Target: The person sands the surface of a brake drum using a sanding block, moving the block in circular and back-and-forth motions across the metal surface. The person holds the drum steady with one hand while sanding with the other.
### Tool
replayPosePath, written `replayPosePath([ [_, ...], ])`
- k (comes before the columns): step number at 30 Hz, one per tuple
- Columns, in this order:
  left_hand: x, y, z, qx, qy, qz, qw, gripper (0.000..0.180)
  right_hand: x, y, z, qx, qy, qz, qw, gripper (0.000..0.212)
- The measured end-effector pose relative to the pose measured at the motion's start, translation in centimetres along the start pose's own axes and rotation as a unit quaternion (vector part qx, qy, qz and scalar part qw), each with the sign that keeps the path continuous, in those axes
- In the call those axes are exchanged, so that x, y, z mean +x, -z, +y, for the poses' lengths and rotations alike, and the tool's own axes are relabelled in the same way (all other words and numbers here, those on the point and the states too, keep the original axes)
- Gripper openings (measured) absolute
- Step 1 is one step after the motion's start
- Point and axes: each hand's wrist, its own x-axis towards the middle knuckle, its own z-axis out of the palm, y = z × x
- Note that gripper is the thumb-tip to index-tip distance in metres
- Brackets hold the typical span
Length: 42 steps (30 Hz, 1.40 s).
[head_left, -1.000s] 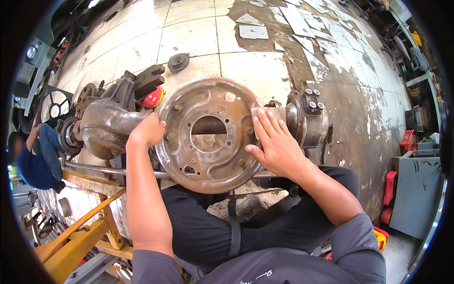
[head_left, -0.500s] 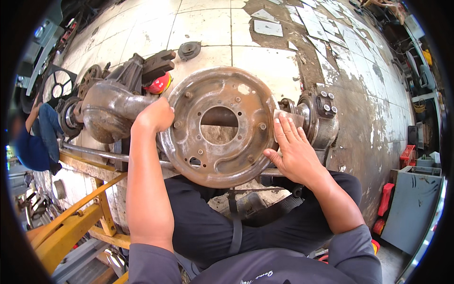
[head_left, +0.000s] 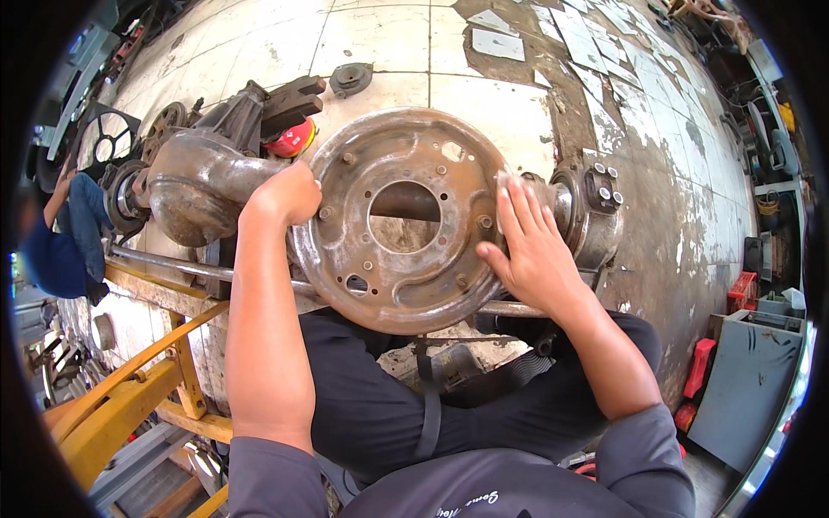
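A round, rusty brake backing plate (head_left: 328, 259), with a big central hole and several bolts, is held tilted above my lap. At its left rim my left hand (head_left: 289, 194) is closed in a fist round the edge. My right hand (head_left: 537, 246) lies flat against the right rim, fingers long and thumb out over the plate's face. Beneath those fingers is a tan sheet that looks like sandpaper, now almost wholly hidden. Behind the plate stretches a greasy axle housing (head_left: 194, 186), its hub end (head_left: 587, 207) just right of my right hand.
A yellow metal frame (head_left: 129, 423) stands at lower left. A red can (head_left: 291, 138) and a round metal part (head_left: 351, 79) are on the tiled floor beyond the axle. Another person (head_left: 60, 246) sits at far left. A grey cabinet (head_left: 747, 380) stands at right.
My right hand has slid up along the right rim and a little inward, covering the tan sheet that showed before. My left hand keeps its grip, and the whole view has shifted slightly.
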Motion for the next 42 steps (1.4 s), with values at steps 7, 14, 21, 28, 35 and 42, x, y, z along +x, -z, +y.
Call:
replayPosePath([
  [7,0.0,0.2,-0.3,0.022,0.002,-0.012,1.000,0.034,-2.3,0.4,-0.3,-0.005,0.010,-0.045,0.999,0.079],
  [14,-0.4,0.0,-0.7,0.033,0.000,-0.003,0.999,0.034,0.8,-0.2,-0.1,0.000,0.005,0.003,1.000,0.079],
  [21,0.1,0.8,0.1,0.094,-0.034,-0.065,0.993,0.034,-2.2,0.7,-0.4,-0.004,0.003,-0.046,0.999,0.080],
  [28,-0.5,0.3,-0.8,0.044,-0.015,-0.009,0.999,0.034,-0.8,0.5,-0.3,-0.010,0.019,-0.026,0.999,0.080],
  [35,0.0,0.3,-0.2,0.022,-0.006,-0.016,1.000,0.036,0.5,-0.1,0.3,0.001,0.019,0.018,1.000,0.079],
  [42,-0.4,0.3,-0.4,0.006,0.005,-0.002,1.000,0.037,-2.5,0.8,0.0,0.001,0.012,-0.056,0.998,0.080],
])
